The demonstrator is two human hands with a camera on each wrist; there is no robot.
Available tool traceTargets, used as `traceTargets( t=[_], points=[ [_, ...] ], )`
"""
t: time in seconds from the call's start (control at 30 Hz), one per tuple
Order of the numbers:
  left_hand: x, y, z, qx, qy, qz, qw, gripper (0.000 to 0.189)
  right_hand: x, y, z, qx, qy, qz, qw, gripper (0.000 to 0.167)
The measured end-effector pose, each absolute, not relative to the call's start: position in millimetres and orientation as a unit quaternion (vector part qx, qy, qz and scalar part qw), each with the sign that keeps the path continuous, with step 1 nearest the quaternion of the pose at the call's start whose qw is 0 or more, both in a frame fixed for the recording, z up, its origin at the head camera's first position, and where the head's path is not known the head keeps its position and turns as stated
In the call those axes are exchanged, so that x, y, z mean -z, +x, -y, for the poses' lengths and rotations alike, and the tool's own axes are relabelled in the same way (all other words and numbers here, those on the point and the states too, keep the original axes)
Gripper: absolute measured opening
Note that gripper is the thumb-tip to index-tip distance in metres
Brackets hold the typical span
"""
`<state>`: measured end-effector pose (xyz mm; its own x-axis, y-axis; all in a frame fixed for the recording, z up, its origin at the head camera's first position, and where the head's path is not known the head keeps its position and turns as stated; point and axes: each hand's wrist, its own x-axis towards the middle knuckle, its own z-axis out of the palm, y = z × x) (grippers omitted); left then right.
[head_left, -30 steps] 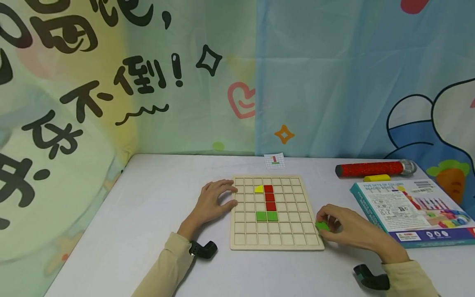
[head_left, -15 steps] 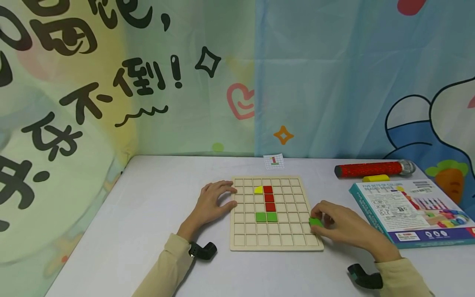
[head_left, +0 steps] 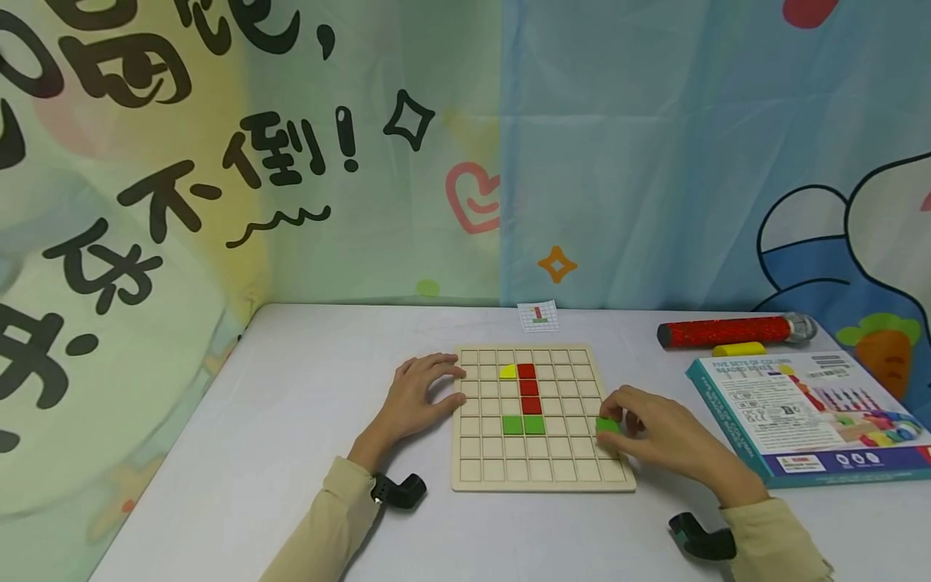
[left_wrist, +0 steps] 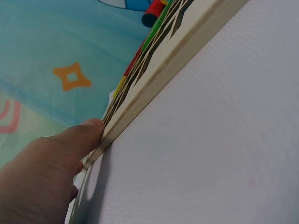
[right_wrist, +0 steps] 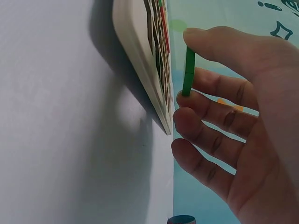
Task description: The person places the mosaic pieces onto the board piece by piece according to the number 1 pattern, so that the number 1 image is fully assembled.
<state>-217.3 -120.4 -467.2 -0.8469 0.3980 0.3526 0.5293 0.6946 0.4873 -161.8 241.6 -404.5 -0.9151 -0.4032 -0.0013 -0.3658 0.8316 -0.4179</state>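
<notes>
My right hand (head_left: 658, 436) pinches a thin green tile (head_left: 607, 424) between thumb and fingertips, over the right edge of a wooden grid board (head_left: 483, 469). In the right wrist view the green tile (right_wrist: 188, 72) stands on edge, with the remaining fingers spread behind it. At the board's left edge, my left hand (head_left: 418, 396) touches the rim with thumb and fingertips. The left wrist view has the thumb (left_wrist: 88, 135) against the wooden side. A yellow rounded tile (head_left: 507, 372), several red tiles (head_left: 529, 388) and two green tiles (head_left: 523, 424) sit in the grid.
Behind the board lies a small card (head_left: 538, 316) with a printed coloured pattern. A teal and purple box (head_left: 815, 412), a yellow cylinder (head_left: 739, 349) and a red glittery tube (head_left: 727, 331) lie to the right. A printed curtain (head_left: 378, 202) hangs behind the table.
My right hand has moved left with the green tile, from beside the board's right edge to above its right-hand cells. The left hand has stayed at the board's left edge.
</notes>
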Motion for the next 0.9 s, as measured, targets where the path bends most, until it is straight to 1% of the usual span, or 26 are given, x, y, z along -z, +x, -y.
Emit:
traceTargets(
  t=[0.5, 0.9],
  points=[
    [468, -217, 121, 0.296, -0.256, 0.914, 0.109, 0.034, 409, -165, -231, 0.209, -0.225, -0.951, 0.020, 0.025],
    [468, -217, 121, 0.298, -0.258, 0.912, 0.115, 0.033, 410, -169, -222, 0.208, -0.234, -0.950, 0.015, 0.025]
  ],
)
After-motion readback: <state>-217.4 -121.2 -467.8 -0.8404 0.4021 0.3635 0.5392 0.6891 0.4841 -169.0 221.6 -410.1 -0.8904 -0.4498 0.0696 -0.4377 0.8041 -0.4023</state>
